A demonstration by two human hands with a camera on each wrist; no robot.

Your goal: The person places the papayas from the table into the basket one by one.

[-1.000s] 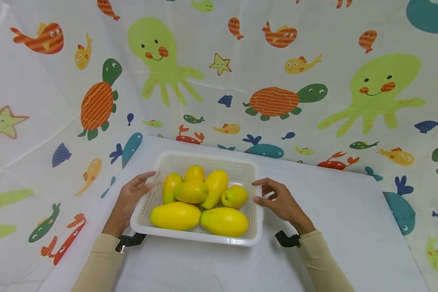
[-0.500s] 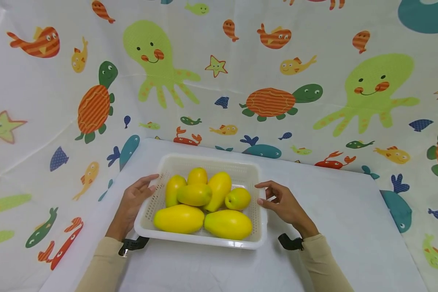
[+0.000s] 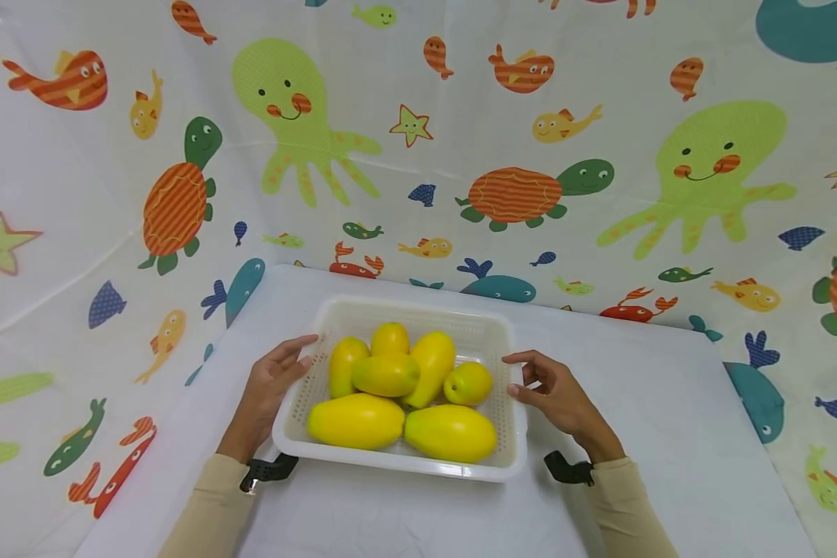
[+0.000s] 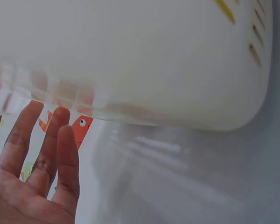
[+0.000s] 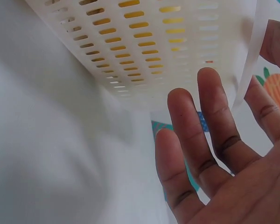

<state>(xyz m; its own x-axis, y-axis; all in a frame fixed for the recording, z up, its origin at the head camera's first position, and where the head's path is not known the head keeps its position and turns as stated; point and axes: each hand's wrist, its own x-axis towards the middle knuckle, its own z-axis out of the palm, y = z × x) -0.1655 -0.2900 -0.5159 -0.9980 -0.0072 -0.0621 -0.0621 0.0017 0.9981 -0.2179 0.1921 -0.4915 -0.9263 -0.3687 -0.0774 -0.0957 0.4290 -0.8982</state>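
Note:
A white plastic basket with slotted walls holds several yellow fruits, oblong like mangoes or papayas. At its left rim my left hand pinches with thumb and index finger. The right hand grips the opposite rim the same way. In the right wrist view, the rim passes between the thumb and the fingers, and the other fingers spread near the slotted wall. Below the basket's edge in the left wrist view, three left fingers extend, with the pinch itself hidden. Whether the basket's bottom touches the table is unclear.
A white cloth covers the table. Behind and to the left hangs a white sheet printed with sea animals. Each wrist wears a black strap, below beige sleeves.
Both hands and the basket have moved together to the right and slightly toward me. The fruits keep their places inside. The head view has shifted slightly.

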